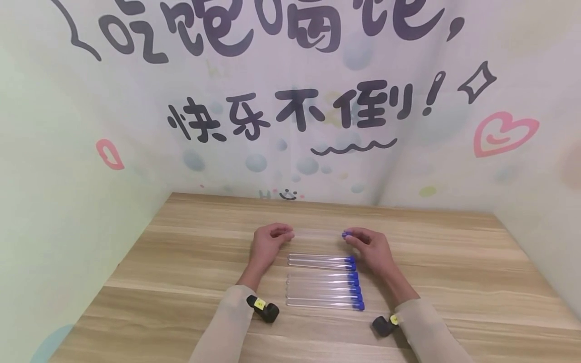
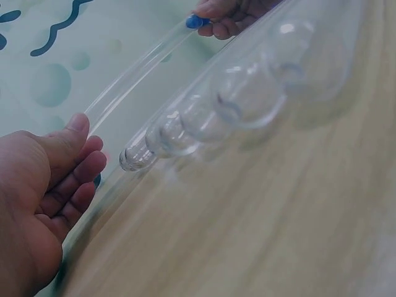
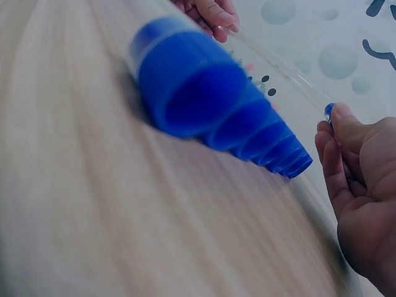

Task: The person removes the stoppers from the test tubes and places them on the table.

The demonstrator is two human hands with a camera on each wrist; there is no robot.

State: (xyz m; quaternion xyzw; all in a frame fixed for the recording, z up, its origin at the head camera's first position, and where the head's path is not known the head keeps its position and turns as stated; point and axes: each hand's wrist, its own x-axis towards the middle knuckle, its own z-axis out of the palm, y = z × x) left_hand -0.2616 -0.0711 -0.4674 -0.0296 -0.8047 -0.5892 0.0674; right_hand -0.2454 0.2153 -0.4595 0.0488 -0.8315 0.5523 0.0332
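A clear test tube [image 1: 317, 234] with a blue cap [image 1: 346, 234] spans the gap between both hands, above the table's far part. My left hand [image 1: 269, 246] pinches its rounded glass end between thumb and fingers. At the other end my right hand [image 1: 373, 250] pinches the blue cap, as the right wrist view also shows. Nearer to me lie several more capped test tubes [image 1: 317, 290] side by side, caps to the right. Two tubes [image 1: 317, 260] lie a little apart at the far side of that row.
The wood-grain table [image 1: 181, 282] meets a printed cloth backdrop [image 1: 290, 166] at its far edge. Black wrist cameras [image 1: 268, 310] are strapped over the light sleeves, near the front of the row of tubes.
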